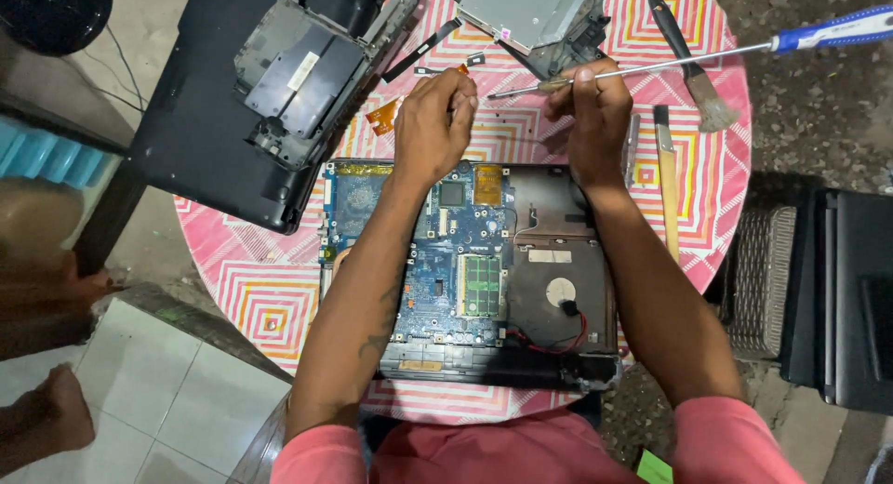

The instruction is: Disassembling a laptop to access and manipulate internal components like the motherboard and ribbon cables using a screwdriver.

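Note:
An opened laptop base (558, 298) lies on the round table in front of me, its blue circuit board (437, 261) and a green memory module (481, 285) exposed. My right hand (595, 121) grips the shaft of a long screwdriver (688, 59) with a blue and white handle, above the far edge of the laptop. My left hand (434, 121) is beside it with its fingers pinched together near the screwdriver's tip; whether a small part sits between them I cannot tell.
The table carries a pink and white patterned cloth (270, 307). A dark laptop cover (251, 93) lies at far left, a metal drive (530, 14) at far centre, a paintbrush (693, 66) and a thin yellow-edged tool (668, 177) at right. Small loose parts lie nearby.

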